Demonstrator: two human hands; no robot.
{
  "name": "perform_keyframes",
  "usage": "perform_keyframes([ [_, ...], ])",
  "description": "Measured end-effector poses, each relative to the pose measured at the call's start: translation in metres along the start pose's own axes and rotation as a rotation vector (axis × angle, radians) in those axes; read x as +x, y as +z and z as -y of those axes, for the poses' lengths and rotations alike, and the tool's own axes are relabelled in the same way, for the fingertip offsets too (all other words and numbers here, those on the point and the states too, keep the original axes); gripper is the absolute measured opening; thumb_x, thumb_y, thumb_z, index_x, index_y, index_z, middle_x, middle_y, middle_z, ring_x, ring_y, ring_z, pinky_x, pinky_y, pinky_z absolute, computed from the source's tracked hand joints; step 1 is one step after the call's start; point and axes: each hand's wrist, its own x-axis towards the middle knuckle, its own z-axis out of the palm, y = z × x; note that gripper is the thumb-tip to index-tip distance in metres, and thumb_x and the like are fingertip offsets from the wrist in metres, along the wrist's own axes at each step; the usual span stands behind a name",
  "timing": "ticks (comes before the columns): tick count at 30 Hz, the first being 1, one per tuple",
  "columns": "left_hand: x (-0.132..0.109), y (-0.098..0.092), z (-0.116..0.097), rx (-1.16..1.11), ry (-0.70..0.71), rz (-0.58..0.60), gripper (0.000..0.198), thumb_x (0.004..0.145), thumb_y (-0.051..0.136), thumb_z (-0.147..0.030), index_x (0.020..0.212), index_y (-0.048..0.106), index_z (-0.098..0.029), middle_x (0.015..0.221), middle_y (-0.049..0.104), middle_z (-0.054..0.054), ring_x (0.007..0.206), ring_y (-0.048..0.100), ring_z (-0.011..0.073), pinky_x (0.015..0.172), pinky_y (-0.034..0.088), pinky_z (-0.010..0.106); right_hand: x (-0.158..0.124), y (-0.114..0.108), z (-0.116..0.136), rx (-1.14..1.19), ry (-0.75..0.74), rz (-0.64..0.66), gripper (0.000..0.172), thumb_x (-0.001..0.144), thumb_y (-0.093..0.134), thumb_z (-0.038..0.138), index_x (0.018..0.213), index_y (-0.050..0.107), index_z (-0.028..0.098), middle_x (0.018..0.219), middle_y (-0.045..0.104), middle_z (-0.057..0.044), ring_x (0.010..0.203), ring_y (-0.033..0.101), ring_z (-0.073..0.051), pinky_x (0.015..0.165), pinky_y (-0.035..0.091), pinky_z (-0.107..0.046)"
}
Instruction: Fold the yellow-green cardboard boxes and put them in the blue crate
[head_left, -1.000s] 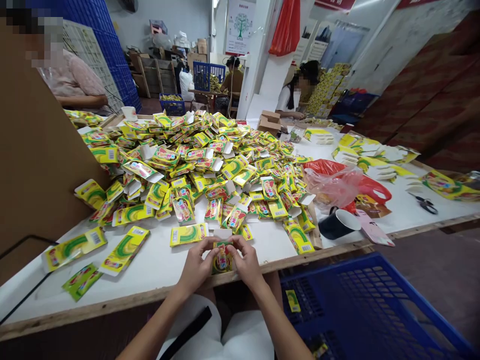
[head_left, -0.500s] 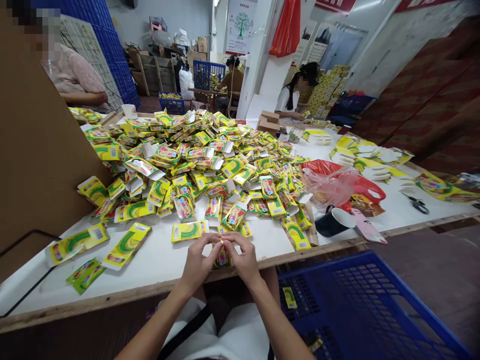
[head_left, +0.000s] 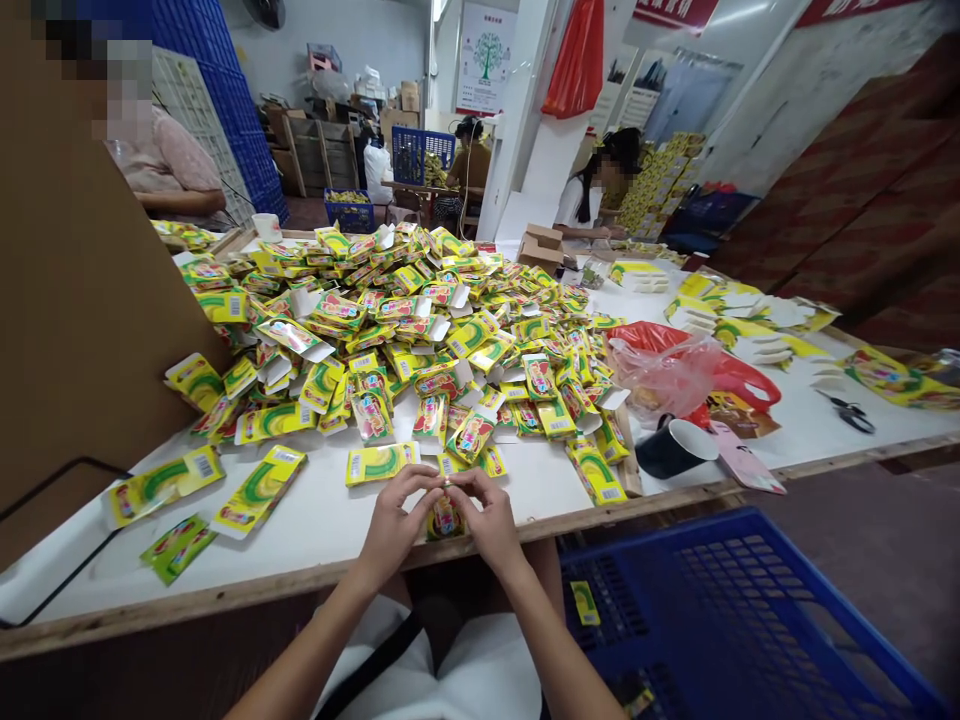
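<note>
A small yellow, green and red printed carton (head_left: 445, 518) is held upright at the table's front edge between my two hands. My left hand (head_left: 401, 510) pinches it at the top left, thumb and fingers together. From the other side my right hand (head_left: 487, 512) grips the top right corner, so the fingertips of both hands nearly meet at the carton's upper end. Just behind them lies a flat yellow carton (head_left: 382, 463). Beyond spreads a large heap of similar small cartons (head_left: 405, 330), some with white end flaps standing open.
A dark mug (head_left: 675, 447) lies on its side beside a red plastic bag (head_left: 739, 382). Scissors (head_left: 851, 412) are farther right. A blue crate (head_left: 720, 610) stands below the table edge. Brown cardboard (head_left: 90, 300) rises at left. Co-workers sit across the table and farther back.
The view has shifted slightly, moving the scene a little right. Both hands keep their pinch on the carton; more of its printed front shows below the fingertips now.
</note>
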Motion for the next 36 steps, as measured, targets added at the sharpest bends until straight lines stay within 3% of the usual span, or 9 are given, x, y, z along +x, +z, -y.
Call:
perform_keyframes([
  [5, 0.009, -0.033, 0.024, 0.375, 0.035, 0.063, 0.046, 0.081, 0.058, -0.027, 0.125, 0.048, -0.023, 0.131, 0.049, 0.012, 0.123, 0.042, 0.0260, 0.101, 0.034, 0.046, -0.033, -0.060, 0.017, -0.278, 0.020, -0.293, 0.020, 0.084, 0.051, 0.036, 0.087, 0.063, 0.020, 0.090, 0.067, -0.006, 0.085, 0.061, -0.021, 0.077, 0.049, -0.033],
  [9, 0.022, -0.064, 0.047, 0.650, -0.013, 0.091, 0.050, 0.071, 0.068, -0.026, 0.118, 0.052, -0.022, 0.121, 0.058, 0.011, 0.113, 0.050, 0.0304, 0.095, 0.037, 0.048, -0.069, -0.159, 0.020, -0.739, 0.139, -0.462, 0.039, 0.074, 0.054, 0.056, 0.080, 0.068, 0.021, 0.090, 0.068, -0.011, 0.088, 0.060, -0.029, 0.080, 0.045, -0.043],
  [11, 0.023, -0.066, 0.043, 0.566, -0.051, 0.104, 0.038, 0.075, 0.063, -0.030, 0.111, 0.055, -0.022, 0.109, 0.064, 0.010, 0.102, 0.057, 0.0277, 0.088, 0.043, 0.043, -0.080, -0.179, 0.019, -0.803, 0.214, -0.460, 0.044, 0.069, 0.055, 0.062, 0.077, 0.069, 0.021, 0.090, 0.068, -0.011, 0.086, 0.061, -0.032, 0.075, 0.047, -0.044],
  [13, 0.019, -0.056, 0.029, 0.319, -0.125, 0.088, 0.028, 0.083, 0.053, -0.033, 0.109, 0.052, -0.022, 0.097, 0.067, 0.007, 0.091, 0.062, 0.0233, 0.081, 0.047, 0.037, -0.082, -0.164, 0.020, -0.705, 0.260, -0.467, 0.040, 0.072, 0.056, 0.058, 0.081, 0.068, 0.021, 0.089, 0.069, -0.010, 0.084, 0.062, -0.030, 0.071, 0.049, -0.042],
  [17, 0.001, -0.020, -0.001, -0.302, -0.208, 0.022, 0.026, 0.090, 0.042, -0.032, 0.114, 0.035, -0.025, 0.103, 0.064, 0.006, 0.087, 0.063, 0.0171, 0.074, 0.051, 0.030, -0.059, -0.069, 0.021, -0.231, 0.152, -0.258, 0.025, 0.083, 0.054, 0.038, 0.102, 0.059, 0.021, 0.103, 0.066, -0.008, 0.095, 0.062, -0.023, 0.083, 0.050, -0.037],
  [21, -0.015, -0.006, -0.004, -0.347, -0.215, -0.036, 0.026, 0.088, 0.046, -0.027, 0.113, 0.037, -0.025, 0.109, 0.062, 0.006, 0.093, 0.061, 0.0163, 0.079, 0.050, 0.030, -0.032, 0.001, 0.010, 0.074, 0.047, -0.088, 0.024, 0.086, 0.052, 0.025, 0.110, 0.050, 0.023, 0.109, 0.063, -0.008, 0.098, 0.062, -0.019, 0.086, 0.051, -0.034],
  [28, -0.014, -0.030, 0.015, -0.175, -0.236, 0.016, 0.018, 0.085, 0.052, -0.028, 0.100, 0.056, -0.019, 0.095, 0.065, 0.004, 0.087, 0.061, 0.0174, 0.077, 0.049, 0.029, -0.007, 0.008, 0.000, -0.035, -0.056, 0.067, 0.024, 0.086, 0.051, 0.020, 0.109, 0.057, 0.021, 0.101, 0.064, -0.006, 0.091, 0.061, -0.018, 0.079, 0.050, -0.029],
  [33, -0.009, -0.026, 0.017, -0.284, -0.300, -0.054, 0.022, 0.081, 0.056, -0.030, 0.099, 0.059, -0.017, 0.104, 0.065, 0.006, 0.088, 0.063, 0.0184, 0.076, 0.051, 0.029, 0.011, 0.016, -0.005, -0.059, -0.089, 0.163, 0.014, 0.086, 0.050, 0.022, 0.082, 0.062, 0.019, 0.081, 0.062, -0.003, 0.078, 0.058, -0.016, 0.072, 0.047, -0.027],
  [36, -0.007, -0.025, 0.017, -0.343, -0.305, -0.071, 0.028, 0.082, 0.056, -0.031, 0.107, 0.056, -0.019, 0.108, 0.064, 0.006, 0.086, 0.064, 0.0173, 0.074, 0.052, 0.029, 0.013, 0.022, -0.011, 0.049, -0.015, 0.095, 0.017, 0.086, 0.051, 0.022, 0.101, 0.058, 0.021, 0.080, 0.062, -0.001, 0.073, 0.059, -0.015, 0.068, 0.048, -0.026],
])
